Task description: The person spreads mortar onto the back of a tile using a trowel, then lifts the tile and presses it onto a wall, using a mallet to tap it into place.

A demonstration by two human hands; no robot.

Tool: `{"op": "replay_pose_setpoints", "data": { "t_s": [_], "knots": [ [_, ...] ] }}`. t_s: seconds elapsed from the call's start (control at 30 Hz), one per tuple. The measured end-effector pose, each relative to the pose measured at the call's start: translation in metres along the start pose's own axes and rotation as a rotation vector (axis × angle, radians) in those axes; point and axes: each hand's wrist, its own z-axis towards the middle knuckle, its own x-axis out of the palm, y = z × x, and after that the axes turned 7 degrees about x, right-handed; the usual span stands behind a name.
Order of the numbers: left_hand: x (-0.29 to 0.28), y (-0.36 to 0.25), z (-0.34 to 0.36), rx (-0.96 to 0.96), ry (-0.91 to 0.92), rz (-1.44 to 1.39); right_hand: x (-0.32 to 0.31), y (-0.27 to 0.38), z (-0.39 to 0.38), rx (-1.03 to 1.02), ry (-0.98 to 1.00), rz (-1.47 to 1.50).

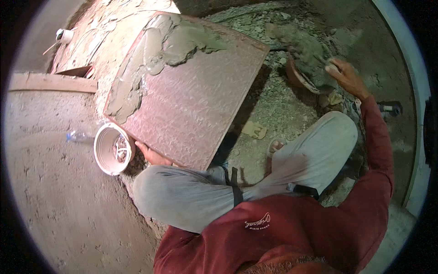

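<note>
Note the tile (pixel 191 100) touching the left hand (pixel 154 155) at its near edge, with grip too hidden to judge, and lying left of the farther right hand (pixel 347 78), curled at the pan (pixel 297 77) with any hold impossible to tell.

The tile (pixel 182 109) looks rippled and slightly glossy, the mortar (pixel 182 43) wet and lumpy, the bucket (pixel 106 147) smooth plastic

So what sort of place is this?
It looks like a building site, perhaps a room being renovated: grey mortar is spread on part of a large tile, and loose rubble lies on the ground.
</note>
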Motion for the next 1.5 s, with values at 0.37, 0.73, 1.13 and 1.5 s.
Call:
{"op": "replay_pose_setpoints", "data": {
  "t_s": [0.37, 0.73, 1.13, 1.5],
  "knots": [
    [-0.012, 0.001, 0.006, -0.018, 0.133, -0.055, 0.062, 0.131, 0.082, -0.626, -0.487, -0.425],
    [-0.007, 0.004, 0.003, -0.073, 0.113, -0.188, 0.034, 0.143, 0.088, 0.006, 0.475, 0.195],
    [-0.011, 0.001, 0.003, -0.088, 0.115, -0.211, 0.089, 0.154, 0.016, -0.598, 0.046, -0.617],
    [0.002, -0.003, -0.002, -0.121, 0.101, -0.293, 0.077, 0.194, 0.049, 0.118, 0.415, 0.205]
  ]
}}
